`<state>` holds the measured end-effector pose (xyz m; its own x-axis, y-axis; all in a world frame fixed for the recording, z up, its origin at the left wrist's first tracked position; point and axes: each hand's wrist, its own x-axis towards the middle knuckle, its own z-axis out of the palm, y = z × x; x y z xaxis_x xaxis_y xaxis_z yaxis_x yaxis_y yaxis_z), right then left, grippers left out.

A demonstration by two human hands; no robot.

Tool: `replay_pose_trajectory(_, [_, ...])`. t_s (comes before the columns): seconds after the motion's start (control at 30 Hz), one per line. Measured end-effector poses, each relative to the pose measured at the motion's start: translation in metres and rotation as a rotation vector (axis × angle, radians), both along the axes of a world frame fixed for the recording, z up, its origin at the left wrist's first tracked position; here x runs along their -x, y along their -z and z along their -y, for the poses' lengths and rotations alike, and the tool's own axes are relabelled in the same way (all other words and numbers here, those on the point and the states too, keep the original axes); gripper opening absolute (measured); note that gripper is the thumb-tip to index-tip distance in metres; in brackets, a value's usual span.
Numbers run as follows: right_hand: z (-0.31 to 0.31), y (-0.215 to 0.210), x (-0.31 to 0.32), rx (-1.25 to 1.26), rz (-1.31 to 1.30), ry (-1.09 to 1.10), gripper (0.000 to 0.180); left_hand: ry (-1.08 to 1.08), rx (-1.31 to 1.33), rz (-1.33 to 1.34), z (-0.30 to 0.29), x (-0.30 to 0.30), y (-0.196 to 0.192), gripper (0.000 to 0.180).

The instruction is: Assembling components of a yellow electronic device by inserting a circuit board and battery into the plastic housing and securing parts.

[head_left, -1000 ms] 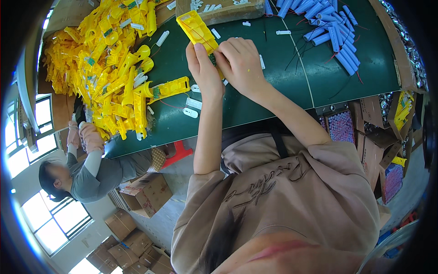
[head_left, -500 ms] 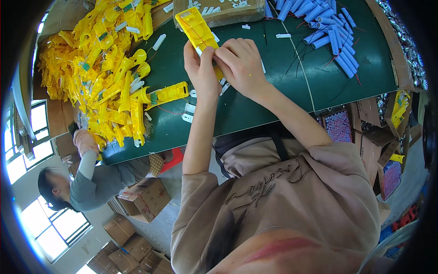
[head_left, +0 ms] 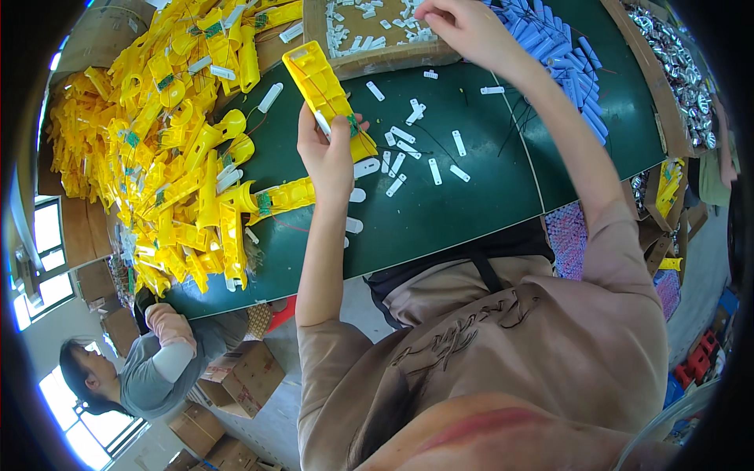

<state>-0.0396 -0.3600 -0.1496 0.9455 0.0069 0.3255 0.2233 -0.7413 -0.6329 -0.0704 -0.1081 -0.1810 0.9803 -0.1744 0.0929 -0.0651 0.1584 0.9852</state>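
My left hand point(head_left: 326, 153) is closed round a yellow plastic housing point(head_left: 316, 82), its ribbed inner side facing up. The thumb lies by a small green circuit board point(head_left: 353, 125) at the housing's near end, and a white strip shows along its side. My right hand point(head_left: 471, 31) is at the right end of a shallow cardboard tray point(head_left: 377, 60) of small white plastic pieces point(head_left: 361, 43). Its thumb and fingers are drawn together in a pinch; whatever is between them is too small to make out. Several white two-holed pieces point(head_left: 434, 171) lie scattered on the green table point(head_left: 487, 180).
A large heap of yellow housings point(head_left: 181, 157) covers the table's left side. Blue cylindrical cells point(head_left: 561, 55) with wires are piled at the right. Beyond them a carton holds shiny metal parts point(head_left: 675, 71). Another person point(head_left: 157, 369) works at the lower left.
My right hand has left the housing and moved up and right to the tray. The left hand still holds the housing, now slightly lower. The view has shifted, showing more of the tray.
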Motion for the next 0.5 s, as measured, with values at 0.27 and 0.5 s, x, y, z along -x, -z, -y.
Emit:
replay_pose_trajectory(0.27, [0.028, 0.011, -0.1, 0.591, -0.136, -0.219, 0.017, 0.026, -0.024, -0.028, -0.007, 0.001, 0.003, 0.04])
replay_pose_trajectory(0.5, [0.003, 0.005, -0.106, 0.605, -0.018, -0.234, 0.019, -0.048, 0.005, -0.04, -0.011, 0.004, -0.001, 0.035])
